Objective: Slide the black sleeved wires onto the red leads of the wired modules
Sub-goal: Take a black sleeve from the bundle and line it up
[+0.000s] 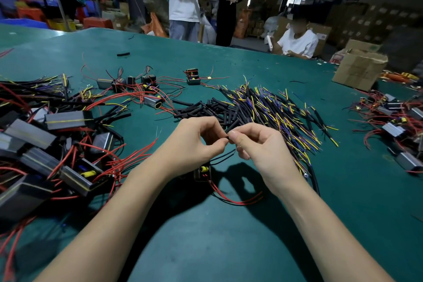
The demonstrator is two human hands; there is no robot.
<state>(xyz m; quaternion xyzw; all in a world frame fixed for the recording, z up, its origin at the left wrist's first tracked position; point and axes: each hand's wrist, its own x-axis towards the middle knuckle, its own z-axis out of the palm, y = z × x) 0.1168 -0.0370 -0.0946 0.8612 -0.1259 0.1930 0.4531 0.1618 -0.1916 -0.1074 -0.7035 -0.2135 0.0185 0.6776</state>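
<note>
My left hand [194,142] and my right hand [258,144] meet fingertip to fingertip above the green table [206,236]. Between them sits a short black sleeve [231,126], pinched by my right thumb and forefinger; my left fingers pinch its lower end, where a thin lead enters. Below the hands a small black wired module [202,173] lies on the table, with dark wires rising toward my fingers and red leads [238,200] curling out to the right. Part of the module is hidden by my left wrist.
A heap of black sleeves [201,109] and sleeved wires with yellow and purple ends [274,110] lies just beyond the hands. Piles of modules with red leads sit at left [57,144] and right [396,121]. A cardboard box [359,68] stands far right. Three people work beyond the table.
</note>
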